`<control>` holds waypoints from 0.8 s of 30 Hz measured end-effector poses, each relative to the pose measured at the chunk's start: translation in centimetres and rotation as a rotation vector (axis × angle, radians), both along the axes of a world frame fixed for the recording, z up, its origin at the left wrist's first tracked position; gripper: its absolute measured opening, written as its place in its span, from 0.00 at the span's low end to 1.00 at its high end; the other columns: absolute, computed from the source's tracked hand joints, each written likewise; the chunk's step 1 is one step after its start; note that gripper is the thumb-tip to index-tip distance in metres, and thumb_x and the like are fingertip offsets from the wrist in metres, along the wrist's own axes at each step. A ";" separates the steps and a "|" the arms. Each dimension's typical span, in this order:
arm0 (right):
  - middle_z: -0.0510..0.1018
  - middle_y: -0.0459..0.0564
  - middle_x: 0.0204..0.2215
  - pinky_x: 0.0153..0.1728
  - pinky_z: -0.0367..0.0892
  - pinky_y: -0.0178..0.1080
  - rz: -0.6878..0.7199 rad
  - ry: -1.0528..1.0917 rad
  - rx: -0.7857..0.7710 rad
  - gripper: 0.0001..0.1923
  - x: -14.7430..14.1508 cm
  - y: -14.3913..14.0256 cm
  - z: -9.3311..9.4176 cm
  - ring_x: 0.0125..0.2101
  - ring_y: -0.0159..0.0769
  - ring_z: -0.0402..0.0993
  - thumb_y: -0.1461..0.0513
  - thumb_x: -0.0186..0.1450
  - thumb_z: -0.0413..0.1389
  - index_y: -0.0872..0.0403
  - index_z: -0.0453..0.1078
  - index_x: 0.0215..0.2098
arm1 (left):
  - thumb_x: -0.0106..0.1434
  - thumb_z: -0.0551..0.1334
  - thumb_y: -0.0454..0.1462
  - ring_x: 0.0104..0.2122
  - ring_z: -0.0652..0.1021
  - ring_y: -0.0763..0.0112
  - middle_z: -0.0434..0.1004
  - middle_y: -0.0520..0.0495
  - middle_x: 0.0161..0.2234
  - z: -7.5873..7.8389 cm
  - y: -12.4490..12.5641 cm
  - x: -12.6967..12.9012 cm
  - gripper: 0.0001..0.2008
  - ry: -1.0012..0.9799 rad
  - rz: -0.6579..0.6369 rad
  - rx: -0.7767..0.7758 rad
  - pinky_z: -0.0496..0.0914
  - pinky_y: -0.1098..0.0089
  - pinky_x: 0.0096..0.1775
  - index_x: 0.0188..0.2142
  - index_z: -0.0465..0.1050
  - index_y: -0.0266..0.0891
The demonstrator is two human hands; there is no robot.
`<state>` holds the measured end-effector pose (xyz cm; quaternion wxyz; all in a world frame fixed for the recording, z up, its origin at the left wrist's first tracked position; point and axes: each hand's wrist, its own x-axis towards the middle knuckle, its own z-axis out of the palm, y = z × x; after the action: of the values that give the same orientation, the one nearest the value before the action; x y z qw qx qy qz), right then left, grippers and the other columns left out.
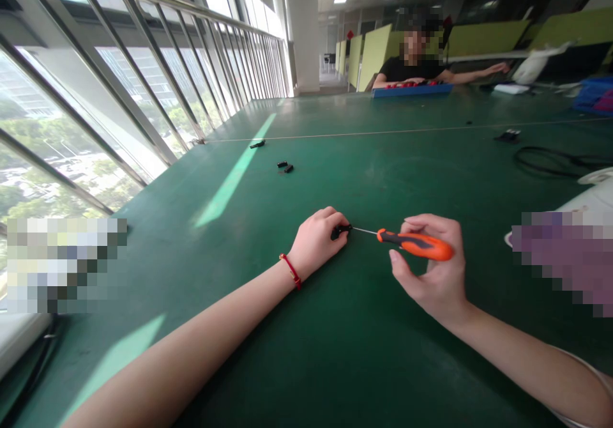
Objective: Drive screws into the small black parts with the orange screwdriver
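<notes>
My left hand [322, 239] rests on the green table [268, 351], its fingers closed around a small black part [339, 231]. The part's exact kind is hidden by the fingers. An orange and black screwdriver [416, 244] lies level in my right hand [438, 275], with fingers behind the handle and the thumb held a little below it. Its thin metal shaft points left, and the tip meets the right end of the black part.
Small black pieces [288, 168] lie farther up the table, with another black piece [257, 144] beyond them. A thin string [335, 135] crosses the table. Right: a black cable [550, 160]. Left: a metal railing [191, 13]. Across sits another person [414, 64] behind a blue tray [412, 91].
</notes>
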<state>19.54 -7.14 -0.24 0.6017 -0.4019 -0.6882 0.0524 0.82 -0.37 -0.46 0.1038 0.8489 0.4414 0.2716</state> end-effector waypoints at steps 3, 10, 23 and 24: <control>0.68 0.41 0.22 0.32 0.66 0.40 -0.017 -0.133 -0.029 0.13 0.1 0.0 0.2 0.25 0.32 0.68 0.64 0.56 0.58 0.50 0.65 0.40 | 0.59 0.58 0.33 0.37 0.75 0.69 0.74 0.48 0.37 0.0 0.0 0.0 0.06 -0.003 -0.001 0.008 0.70 0.70 0.39 0.35 0.72 0.40; 0.70 0.48 0.33 0.32 0.69 0.41 -0.007 -0.045 0.017 0.22 0.0 0.0 0.1 0.31 0.36 0.70 0.66 0.54 0.59 0.51 0.62 0.46 | 0.58 0.58 0.33 0.37 0.75 0.69 0.74 0.48 0.37 -0.1 0.1 0.0 0.05 -0.001 -0.002 0.008 0.71 0.70 0.39 0.34 0.72 0.40; 0.70 0.43 0.26 0.35 0.66 0.44 -0.023 -0.122 -0.003 0.18 0.0 0.0 0.3 0.27 0.35 0.70 0.63 0.56 0.59 0.51 0.64 0.44 | 0.57 0.59 0.33 0.36 0.75 0.68 0.75 0.49 0.36 0.1 0.0 0.0 0.04 -0.014 0.019 0.021 0.70 0.70 0.38 0.32 0.72 0.40; 0.69 0.41 0.22 0.36 0.65 0.44 -0.023 -0.172 -0.007 0.13 0.0 0.0 0.3 0.24 0.33 0.69 0.63 0.57 0.58 0.50 0.65 0.41 | 0.57 0.59 0.33 0.36 0.75 0.68 0.75 0.48 0.36 0.1 0.0 0.0 0.04 -0.014 0.020 0.021 0.70 0.70 0.38 0.32 0.72 0.40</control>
<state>19.49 -7.17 0.08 0.5396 -0.4147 -0.7326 0.0131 0.86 -0.33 -0.36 0.0949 0.8436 0.4463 0.2831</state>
